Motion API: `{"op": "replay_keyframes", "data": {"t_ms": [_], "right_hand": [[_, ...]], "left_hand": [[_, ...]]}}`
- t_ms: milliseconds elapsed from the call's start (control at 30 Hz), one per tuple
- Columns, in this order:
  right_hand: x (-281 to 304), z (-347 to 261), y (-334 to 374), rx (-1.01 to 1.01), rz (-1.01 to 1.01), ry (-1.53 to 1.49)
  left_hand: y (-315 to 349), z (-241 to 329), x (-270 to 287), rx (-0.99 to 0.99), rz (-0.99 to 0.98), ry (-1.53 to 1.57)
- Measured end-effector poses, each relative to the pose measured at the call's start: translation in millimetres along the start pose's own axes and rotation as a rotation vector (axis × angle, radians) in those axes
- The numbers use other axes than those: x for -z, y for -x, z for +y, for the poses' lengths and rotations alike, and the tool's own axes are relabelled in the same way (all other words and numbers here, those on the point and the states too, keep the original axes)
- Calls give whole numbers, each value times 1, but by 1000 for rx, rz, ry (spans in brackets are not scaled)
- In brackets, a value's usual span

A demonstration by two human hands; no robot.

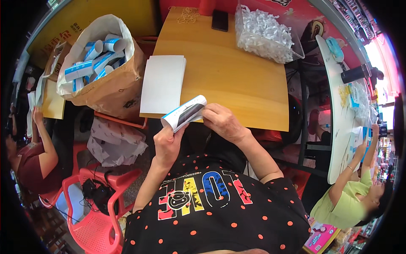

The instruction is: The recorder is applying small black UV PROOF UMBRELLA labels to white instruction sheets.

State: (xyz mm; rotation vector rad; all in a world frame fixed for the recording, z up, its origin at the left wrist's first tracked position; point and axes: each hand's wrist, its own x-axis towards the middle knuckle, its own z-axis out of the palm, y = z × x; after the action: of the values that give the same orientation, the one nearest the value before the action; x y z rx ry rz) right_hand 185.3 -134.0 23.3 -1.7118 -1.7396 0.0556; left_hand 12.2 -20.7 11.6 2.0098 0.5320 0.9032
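Between my two hands, over the table's near edge, is a printed paper sheet (185,112) rolled into a loose tube, white with blue and dark print. My left hand (168,142) grips its lower left end. At the other end, the fingers of my right hand (223,121) are closed on the paper's edge. A stack of white sheets (163,82) lies on the wooden table (237,86), just beyond the tube. To the left, a large brown paper bag (108,95) stands open, holding several rolled blue-and-white paper tubes (96,59).
At the table's back right sits a clear bin (292,53) of white paper strips. A phone (220,21) and rubber bands (187,15) lie at the far edge. A red plastic chair (95,226) stands at lower left. People work at left and at a white table (338,122) on the right.
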Motion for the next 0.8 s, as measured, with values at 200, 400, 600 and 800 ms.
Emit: {"op": "replay_keyframes", "data": {"t_ms": [200,400,600,800], "right_hand": [[0,1,-1,26,80,30],[4,-2,-1,1,100,-7],[0,-2,1,-37,68,8],[-1,-6,-3,-24,114,2]], "left_hand": [[-3,4,-2,-79,22,-87],[-2,9,2,21,-70,-74],[-1,11,3,-26,-41,-58],[-2,13,5,-27,-11,-61]]}}
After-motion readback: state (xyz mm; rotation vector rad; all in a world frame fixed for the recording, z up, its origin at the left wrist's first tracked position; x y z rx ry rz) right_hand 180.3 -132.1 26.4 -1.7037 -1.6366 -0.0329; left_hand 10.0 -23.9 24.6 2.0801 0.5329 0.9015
